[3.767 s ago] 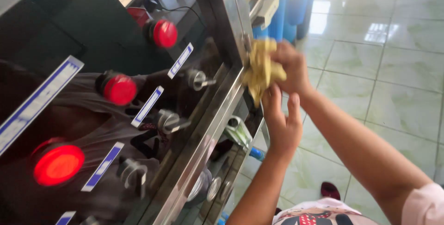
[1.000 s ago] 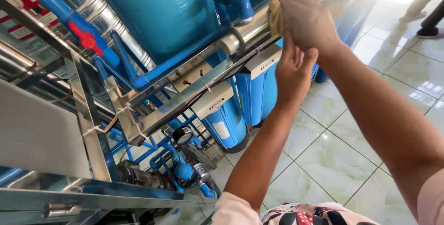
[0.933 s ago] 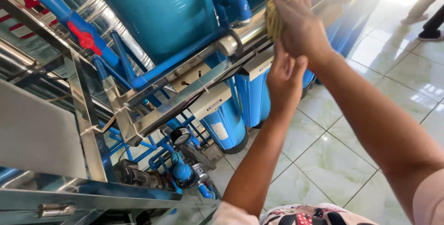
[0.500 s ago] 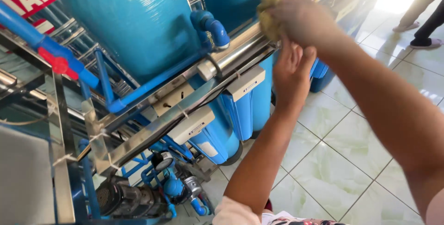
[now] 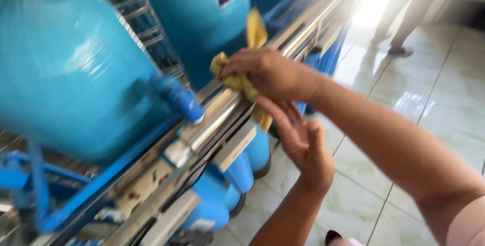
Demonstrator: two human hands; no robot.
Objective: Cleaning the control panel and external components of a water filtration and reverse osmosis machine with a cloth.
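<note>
Out at the far left of the steel rail (image 5: 222, 117) we see a big blue tank (image 5: 76, 69) sitting behind it, its stubby blue pipe fitting (image 5: 179, 99) poking out and ending right at the rail's top edge. Further along and still behind the rail, a 2nd blue tank (image 5: 202, 18) rises with a small label patch near its top. Below the rail, blue filter canisters (image 5: 237, 170) hang down toward the tiled floor (image 5: 399, 99). Now to the action: our right hand (image 5: 268, 74) is clamped down on a yellow cloth (image 5: 242, 74), fingers curled over it and pressing it onto the top of the rail, with one corner of the cloth sticking up behind the rail and another drooping over its front edge. Just below the rail and in front of it, our left hand (image 5: 303, 142) is open, fingers spread and stretched up toward the hanging part of the cloth; whether it touches the cloth, we cannot tell. Far beyond the rail's right end, another person's legs (image 5: 409, 18) stand on the bright floor.
</note>
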